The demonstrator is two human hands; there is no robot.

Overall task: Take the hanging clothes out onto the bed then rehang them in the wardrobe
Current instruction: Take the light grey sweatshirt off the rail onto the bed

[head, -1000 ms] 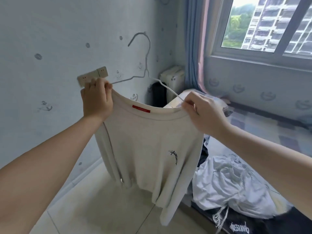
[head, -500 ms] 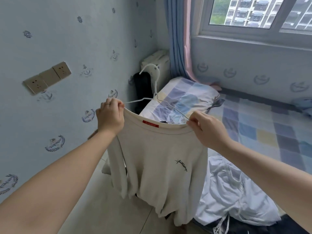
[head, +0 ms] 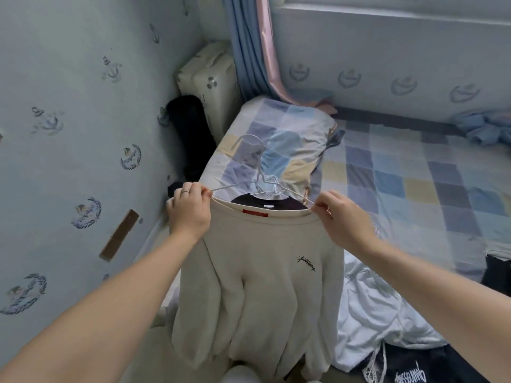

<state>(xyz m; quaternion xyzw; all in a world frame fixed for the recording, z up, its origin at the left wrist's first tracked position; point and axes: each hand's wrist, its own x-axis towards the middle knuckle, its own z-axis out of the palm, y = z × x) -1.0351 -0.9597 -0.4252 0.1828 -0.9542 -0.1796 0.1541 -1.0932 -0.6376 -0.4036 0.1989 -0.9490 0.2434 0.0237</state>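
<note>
Sweatshirt (head: 262,272), soft cream knit with a red neck label, hanging limp on a thin white wire hanger (head: 224,187) over the left edge of the bed (head: 414,175), near the checked pillow (head: 276,139). Left hand (head: 189,211) and right hand (head: 343,219) each pinch one shoulder at the neckline, fingers curled. A black garment (head: 265,201) lies behind the collar. A crumpled white garment (head: 373,313) rests at the near edge.

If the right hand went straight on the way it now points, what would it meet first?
Probably the dark shirt, just beyond the beige sweater that the right hand pinches; depth is unclear.
</note>
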